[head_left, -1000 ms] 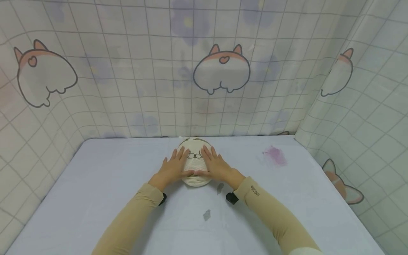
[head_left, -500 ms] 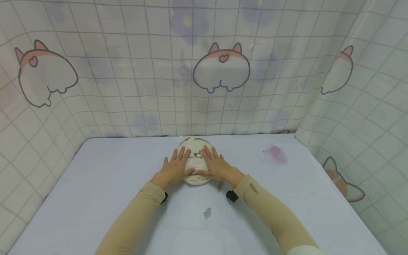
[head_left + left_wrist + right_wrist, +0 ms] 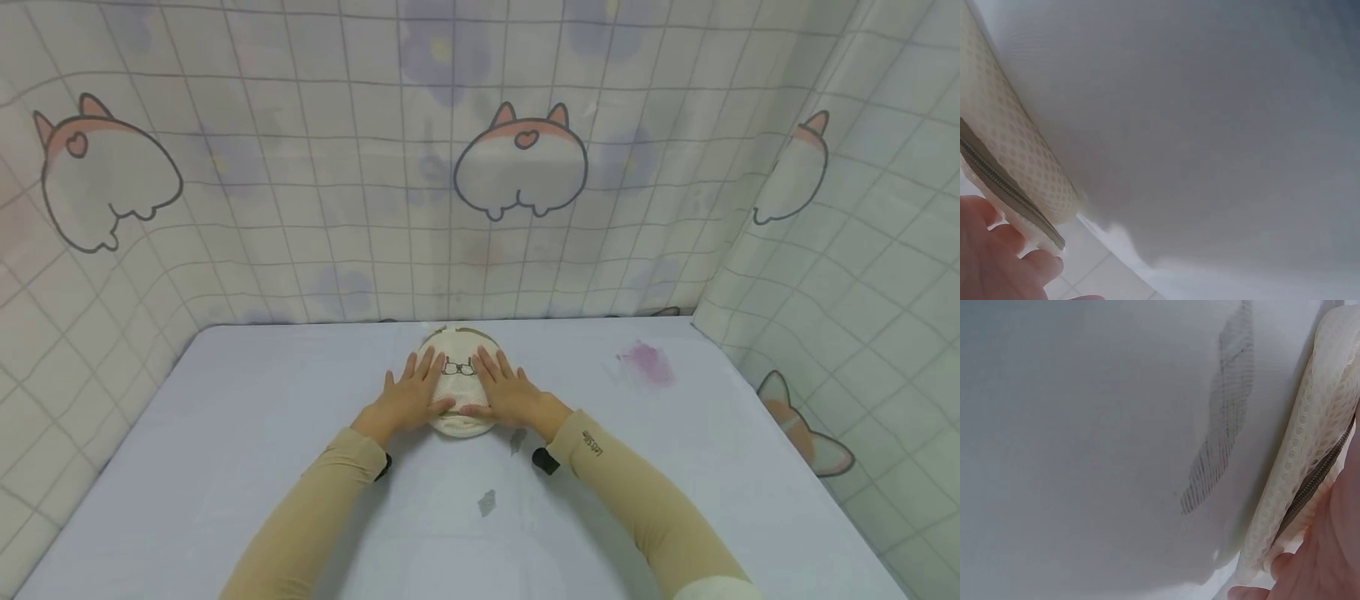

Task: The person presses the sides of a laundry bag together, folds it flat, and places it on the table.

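Note:
A round cream mesh pouch [image 3: 459,385] with a glasses print lies at the table's far edge in the head view. My left hand [image 3: 407,400] rests on its left side, fingers spread and mostly straight. On the right side my right hand [image 3: 516,398] lies in the same way, the two thumbs pointing toward each other near the pouch's front. In the left wrist view the mesh side [image 3: 1029,144] and an olive zipper [image 3: 1007,184] show beside the fingers [image 3: 1041,265]. The right wrist view shows the pouch's mesh wall [image 3: 1279,481] and part of the right hand [image 3: 1322,556].
The pouch sits on a table with a white cover [image 3: 247,442]. Grey patches [image 3: 487,502] and a pink stain [image 3: 648,363] mark the cover. A checked curtain [image 3: 337,192] with cartoon dogs hangs behind and at both sides.
Both hands stay on the pouch in almost the same place. The thumbs and fingers shift only slightly.

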`<state>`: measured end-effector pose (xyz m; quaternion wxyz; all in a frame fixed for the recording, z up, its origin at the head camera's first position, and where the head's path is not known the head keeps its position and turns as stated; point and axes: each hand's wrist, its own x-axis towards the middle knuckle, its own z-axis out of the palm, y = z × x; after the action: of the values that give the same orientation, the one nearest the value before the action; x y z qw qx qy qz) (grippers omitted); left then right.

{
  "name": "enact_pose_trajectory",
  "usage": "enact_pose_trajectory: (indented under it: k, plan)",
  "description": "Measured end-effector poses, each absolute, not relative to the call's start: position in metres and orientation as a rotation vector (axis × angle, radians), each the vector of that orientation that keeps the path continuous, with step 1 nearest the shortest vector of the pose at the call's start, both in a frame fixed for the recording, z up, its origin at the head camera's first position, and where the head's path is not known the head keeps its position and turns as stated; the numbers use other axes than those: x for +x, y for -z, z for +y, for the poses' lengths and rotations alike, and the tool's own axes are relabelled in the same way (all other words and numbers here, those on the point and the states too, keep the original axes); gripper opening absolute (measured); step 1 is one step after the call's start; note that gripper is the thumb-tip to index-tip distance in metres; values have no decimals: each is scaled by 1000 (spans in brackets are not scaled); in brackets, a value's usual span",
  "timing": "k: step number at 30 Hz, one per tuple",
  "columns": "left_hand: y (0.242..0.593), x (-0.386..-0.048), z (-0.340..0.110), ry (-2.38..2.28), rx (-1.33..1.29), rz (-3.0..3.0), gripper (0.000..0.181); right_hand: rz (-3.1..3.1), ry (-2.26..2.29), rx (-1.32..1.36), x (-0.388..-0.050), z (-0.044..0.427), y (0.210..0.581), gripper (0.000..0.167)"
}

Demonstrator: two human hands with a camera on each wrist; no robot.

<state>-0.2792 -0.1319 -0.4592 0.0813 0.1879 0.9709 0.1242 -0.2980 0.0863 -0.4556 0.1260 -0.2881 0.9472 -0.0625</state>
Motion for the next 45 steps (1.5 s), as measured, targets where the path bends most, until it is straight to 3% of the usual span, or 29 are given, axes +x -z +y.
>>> enact_pose_trajectory:
  k: [25, 45]
  plan:
    - [457, -277, -122, -276, 490, 2885, 82, 2642, 153, -685, -300, 81, 453, 95]
    - [451, -274, -120, -232, 462, 2845, 81, 2657, 150, -729, -299, 81, 453, 91]
